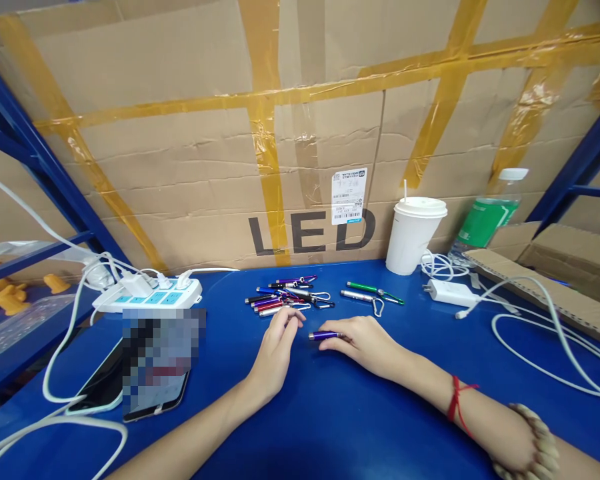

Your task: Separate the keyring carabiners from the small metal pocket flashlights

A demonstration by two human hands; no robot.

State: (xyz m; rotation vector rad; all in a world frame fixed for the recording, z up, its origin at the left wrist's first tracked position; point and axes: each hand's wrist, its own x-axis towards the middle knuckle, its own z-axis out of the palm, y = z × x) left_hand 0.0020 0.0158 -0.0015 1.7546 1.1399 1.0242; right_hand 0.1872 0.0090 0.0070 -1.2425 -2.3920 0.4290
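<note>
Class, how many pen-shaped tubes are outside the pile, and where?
3: a purple tube in the right hand, and a green tube and a silver tube close together, right of the pile. Others could be hidden from view.

Only one view, head-worn: it looked forward and down over the blue bench [300,413] from the person's own side, near enough that the forearms [220,417] ran in from the lower corners and the hands [274,353] sat close to mid-frame. Beyond the bench it faced the cardboard [180,187] nearly square on, wide enough to take in blue posts [43,163] at both sides.
</note>
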